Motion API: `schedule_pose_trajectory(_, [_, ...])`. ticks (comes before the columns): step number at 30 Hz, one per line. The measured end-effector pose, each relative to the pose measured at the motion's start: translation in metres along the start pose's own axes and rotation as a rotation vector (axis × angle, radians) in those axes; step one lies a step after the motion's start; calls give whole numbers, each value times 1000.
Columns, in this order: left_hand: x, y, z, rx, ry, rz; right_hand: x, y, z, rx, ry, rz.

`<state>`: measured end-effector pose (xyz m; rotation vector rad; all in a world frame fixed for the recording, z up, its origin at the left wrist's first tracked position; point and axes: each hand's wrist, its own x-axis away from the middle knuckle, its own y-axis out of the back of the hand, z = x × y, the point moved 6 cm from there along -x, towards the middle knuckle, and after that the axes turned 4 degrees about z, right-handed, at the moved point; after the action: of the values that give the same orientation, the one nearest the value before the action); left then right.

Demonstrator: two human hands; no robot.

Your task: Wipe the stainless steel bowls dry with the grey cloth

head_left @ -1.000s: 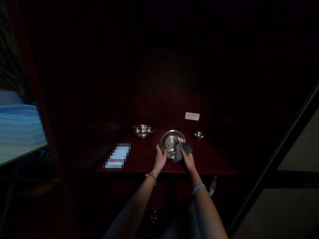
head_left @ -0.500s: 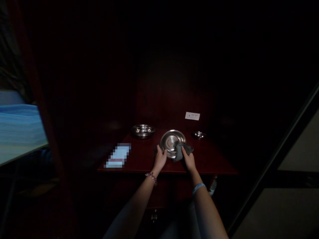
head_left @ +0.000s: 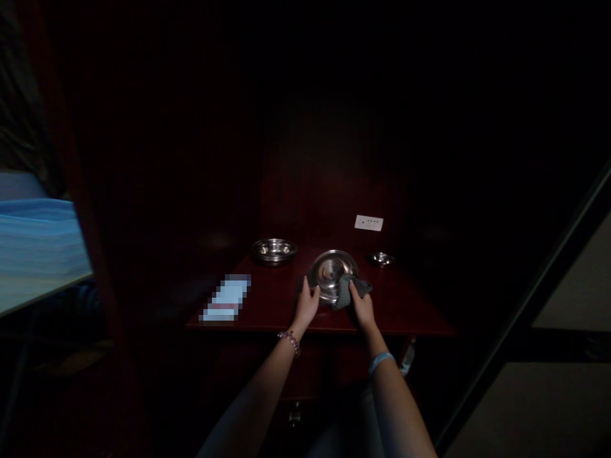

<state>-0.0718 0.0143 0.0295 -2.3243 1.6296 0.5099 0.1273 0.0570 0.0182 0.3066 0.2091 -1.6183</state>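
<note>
A round steel plate (head_left: pixel 329 270) is tipped up on the dark red table (head_left: pixel 267 305), its face toward me. My left hand (head_left: pixel 306 305) grips the plate's lower left rim, thumb over the edge. My right hand (head_left: pixel 363 308) presses a grey cloth (head_left: pixel 351 289) against the plate's lower right side. Both wrists wear bands.
A steel bowl (head_left: pixel 273 250) stands at the table's back left and a small steel dish (head_left: pixel 380 259) at the back right. A white socket panel (head_left: pixel 368 222) is on the dark back wall. A blurred-out paper (head_left: pixel 226 298) lies at the table's left. The room is very dark.
The plate has tipped lower toward the table and the cloth has slid slightly up and right along it. Both hands stay on it.
</note>
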Motion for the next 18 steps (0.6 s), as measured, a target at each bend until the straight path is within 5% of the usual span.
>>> schedule_pose_trajectory(18, [-7,-8,13,123,-31,74,-2,2,-4,51,8,-19])
